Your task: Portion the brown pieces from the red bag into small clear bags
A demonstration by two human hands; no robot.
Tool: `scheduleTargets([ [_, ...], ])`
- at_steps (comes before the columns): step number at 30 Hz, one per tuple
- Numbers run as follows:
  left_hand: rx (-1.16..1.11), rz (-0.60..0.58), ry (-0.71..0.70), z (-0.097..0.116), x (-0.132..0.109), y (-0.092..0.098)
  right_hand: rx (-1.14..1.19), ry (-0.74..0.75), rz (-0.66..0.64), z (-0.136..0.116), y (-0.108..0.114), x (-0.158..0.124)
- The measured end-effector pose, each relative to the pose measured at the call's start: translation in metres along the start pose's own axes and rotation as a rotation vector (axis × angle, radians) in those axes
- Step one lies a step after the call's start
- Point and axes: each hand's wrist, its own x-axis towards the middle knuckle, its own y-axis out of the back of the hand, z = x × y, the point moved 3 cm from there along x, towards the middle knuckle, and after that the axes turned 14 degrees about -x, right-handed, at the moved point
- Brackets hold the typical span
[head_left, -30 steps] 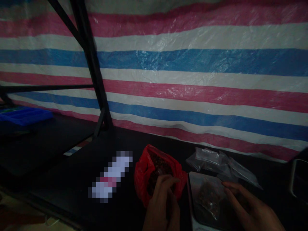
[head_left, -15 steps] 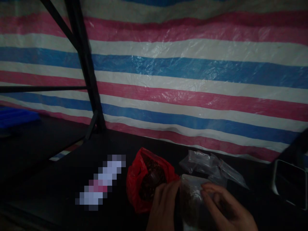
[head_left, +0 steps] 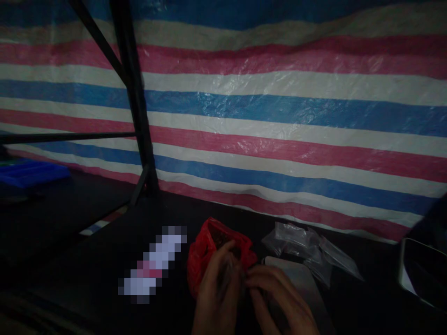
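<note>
Both hands meet at the red bag's [head_left: 206, 260] mouth, left hand [head_left: 218, 288] and right hand [head_left: 275, 298] fingers pinching something small between them, too dim to identify, beside the tray [head_left: 307, 284].

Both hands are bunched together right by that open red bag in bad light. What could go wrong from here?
1. The red bag sits open and slumped against the left hand; a nudge could tip it and spill its dark contents.
2. The right hand works over the pale tray, with loose clear bags just behind; a sweep might drag them.
3. It is dim, so small dropped pieces would be hard to spot on the black table.
</note>
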Motion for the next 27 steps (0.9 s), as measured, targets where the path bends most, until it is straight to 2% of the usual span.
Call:
scheduleTargets([
  [3,0.006,0.254,-0.162,0.033,0.012,0.014,-0.122,-0.035,-0.18,-0.005,-0.014,0.03],
  [5,0.034,0.318,-0.24,0.051,0.022,0.024,-0.277,-0.091,-0.302,-0.01,-0.026,0.049],
  [8,0.074,0.279,-0.255,0.061,0.035,0.036,-0.516,-0.12,-0.483,-0.017,-0.043,0.068],
  [11,0.108,0.215,-0.211,0.054,0.044,0.043,-0.59,-0.1,-0.584,-0.021,-0.052,0.077],
  [18,0.13,0.145,-0.167,0.053,0.035,0.051,-0.538,0.087,-0.664,-0.026,-0.05,0.08],
  [23,0.186,-0.033,-0.129,0.046,0.026,0.059,-0.344,0.031,-0.678,-0.02,-0.057,0.076],
  [27,0.224,-0.009,-0.06,0.033,0.026,0.07,-0.263,0.03,-0.668,-0.02,-0.063,0.072],
])
